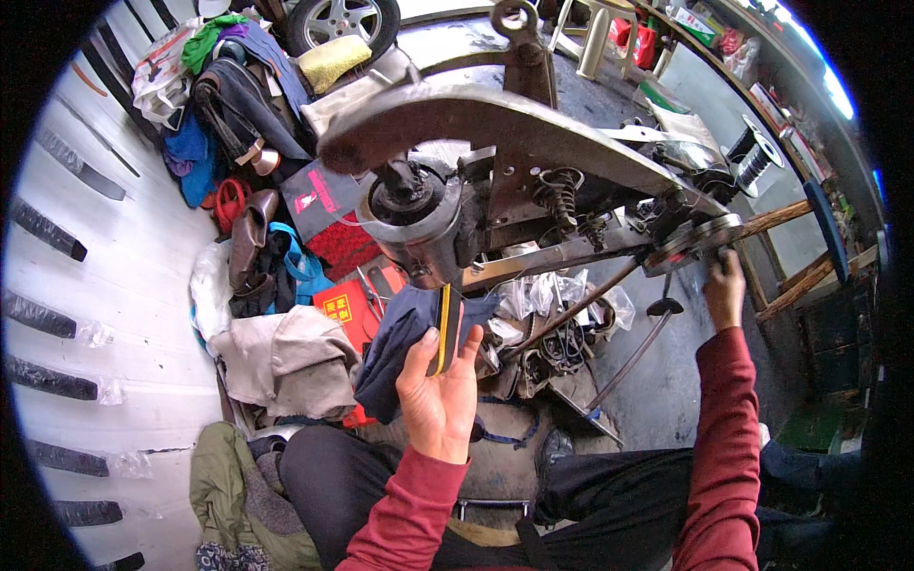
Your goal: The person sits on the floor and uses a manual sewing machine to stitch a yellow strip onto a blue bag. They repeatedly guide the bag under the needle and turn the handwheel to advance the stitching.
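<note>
My left hand point(443, 409), half-open, holds a yellow-edged black strip point(445, 328) between thumb and fingers, beneath the sewing machine's cylindrical head point(411, 243); my right point(725, 290) touches the handwheel point(706, 237), grip unclear.

A white wall point(152, 333) bows along the left, its surface hung with a column of dark strips point(48, 379), some with clear plastic at their ends. The floor point(657, 357) is grey, smooth and scuffed. Near its far edge stands a cream plastic stool point(592, 43), and a wheel point(345, 21) with a black tyre sits farther left. A loaded shelf point(783, 114) follows the right side, with a bright white light point(835, 84) glaring above its edge. A wooden frame with a blue top point(826, 233) stands below the shelf.
</note>
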A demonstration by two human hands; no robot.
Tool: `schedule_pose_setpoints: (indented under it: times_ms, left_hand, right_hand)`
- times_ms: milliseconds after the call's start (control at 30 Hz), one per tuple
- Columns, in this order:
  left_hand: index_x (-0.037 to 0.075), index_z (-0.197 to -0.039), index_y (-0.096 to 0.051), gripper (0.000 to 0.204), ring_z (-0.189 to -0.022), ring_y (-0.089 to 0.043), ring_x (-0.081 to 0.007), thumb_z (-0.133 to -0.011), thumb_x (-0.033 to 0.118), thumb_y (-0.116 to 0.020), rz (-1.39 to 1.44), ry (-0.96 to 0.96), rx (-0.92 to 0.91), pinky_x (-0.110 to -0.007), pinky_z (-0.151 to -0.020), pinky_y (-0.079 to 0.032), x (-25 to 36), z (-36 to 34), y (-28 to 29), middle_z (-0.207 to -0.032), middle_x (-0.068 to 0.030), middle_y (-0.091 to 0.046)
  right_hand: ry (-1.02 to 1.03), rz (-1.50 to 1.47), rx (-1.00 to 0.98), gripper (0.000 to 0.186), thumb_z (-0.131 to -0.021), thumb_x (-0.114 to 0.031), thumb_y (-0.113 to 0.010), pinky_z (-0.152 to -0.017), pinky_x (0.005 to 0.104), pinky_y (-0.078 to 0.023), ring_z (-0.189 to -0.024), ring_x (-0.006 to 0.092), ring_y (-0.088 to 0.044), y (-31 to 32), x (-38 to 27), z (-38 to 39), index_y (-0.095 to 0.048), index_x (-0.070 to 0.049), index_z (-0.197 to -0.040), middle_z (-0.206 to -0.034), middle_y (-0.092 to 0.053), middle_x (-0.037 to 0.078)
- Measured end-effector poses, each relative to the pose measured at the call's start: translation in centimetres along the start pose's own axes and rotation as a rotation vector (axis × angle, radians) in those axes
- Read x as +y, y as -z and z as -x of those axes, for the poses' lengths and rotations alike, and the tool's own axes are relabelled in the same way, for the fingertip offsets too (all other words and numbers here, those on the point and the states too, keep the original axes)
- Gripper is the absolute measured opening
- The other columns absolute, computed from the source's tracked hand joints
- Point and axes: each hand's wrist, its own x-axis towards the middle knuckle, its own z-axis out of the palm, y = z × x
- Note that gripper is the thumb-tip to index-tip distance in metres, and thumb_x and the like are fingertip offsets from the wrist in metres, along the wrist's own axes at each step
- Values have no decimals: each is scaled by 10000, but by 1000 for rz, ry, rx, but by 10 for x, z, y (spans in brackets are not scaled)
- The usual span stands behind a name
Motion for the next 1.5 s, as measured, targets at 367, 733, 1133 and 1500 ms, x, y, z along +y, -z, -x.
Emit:
schedule_pose_setpoints:
  times_ms: [367,733,1133,1500]
  left_hand:
    - [37,-930,-684,53,-1271,-569,-264,-894,63,-655,-26,9,8,-529,-1034,-424,1,-2,1,-1237,-145,-667]
    - [47,-903,-682,52,-1269,-569,-266,-909,74,-638,-47,2,21,-519,-1032,-423,1,-3,2,-1258,-143,-659]
    - [38,-941,-678,65,-1274,-557,-267,-912,87,-645,-68,8,-16,-505,-1031,-431,2,-6,2,-1227,-153,-664]
    - [2,-1064,-668,174,-1276,-550,-258,-916,87,-640,-56,25,-41,-500,-1049,-418,3,-9,2,-1254,-140,-652]
  right_hand:
    - [192,23,-83,197,-990,-197,-570,-596,304,-454,-625,153,-532,42,-66,4,-588,-3,-962,-715,-575,53]
    - [-18,-475,-517,216,-993,-188,-589,-493,272,-438,-534,122,-540,11,-79,53,-604,0,-1098,-690,-548,26]
    - [-203,-495,-723,285,-981,-192,-627,-498,303,-461,-519,149,-571,-24,-53,67,-565,13,-1169,-669,-575,37]
    - [-363,-82,-497,202,-956,-126,-632,-533,335,-496,-601,142,-571,-35,-17,46,-599,-9,-1117,-766,-604,55]
